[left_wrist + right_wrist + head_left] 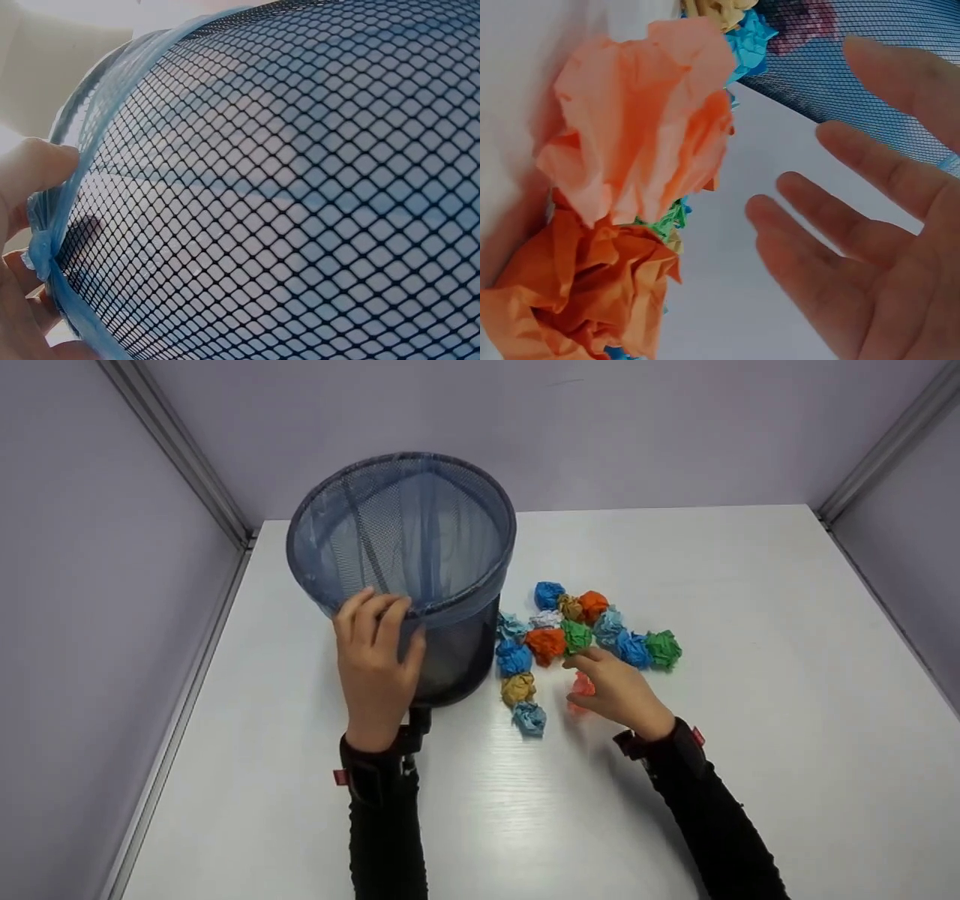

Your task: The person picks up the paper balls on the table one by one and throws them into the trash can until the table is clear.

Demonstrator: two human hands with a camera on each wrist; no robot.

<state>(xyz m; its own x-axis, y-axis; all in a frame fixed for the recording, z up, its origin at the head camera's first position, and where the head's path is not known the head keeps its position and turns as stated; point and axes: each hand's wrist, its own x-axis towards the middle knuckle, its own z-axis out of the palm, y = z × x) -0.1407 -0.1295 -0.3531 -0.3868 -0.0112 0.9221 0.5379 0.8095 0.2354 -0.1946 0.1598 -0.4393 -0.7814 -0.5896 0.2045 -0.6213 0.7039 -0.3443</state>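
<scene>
My left hand [375, 660] grips the near rim of a black mesh wastebasket [450, 660], fingers over the edge and thumb outside. A thin blue plastic bag [427, 532] lines the basket and folds over its rim; the left wrist view shows its bunched edge [41, 255] by the fingers. The basket leans, mouth toward me. Over the white table, my right hand [615, 694] hovers with spread fingers, nothing in its grasp. Partly covered by it in the head view is a salmon-pink crumpled paper ball [580, 690]. The right wrist view shows that ball [645, 120] beside an orange paper ball [592, 292].
Several crumpled paper balls lie clustered right of the basket, among them a green ball [664, 649], a blue ball [550, 595], an orange ball [546, 645] and a tan ball [518, 688]. Pale walls [637, 442] enclose the table [750, 585] at the back and sides.
</scene>
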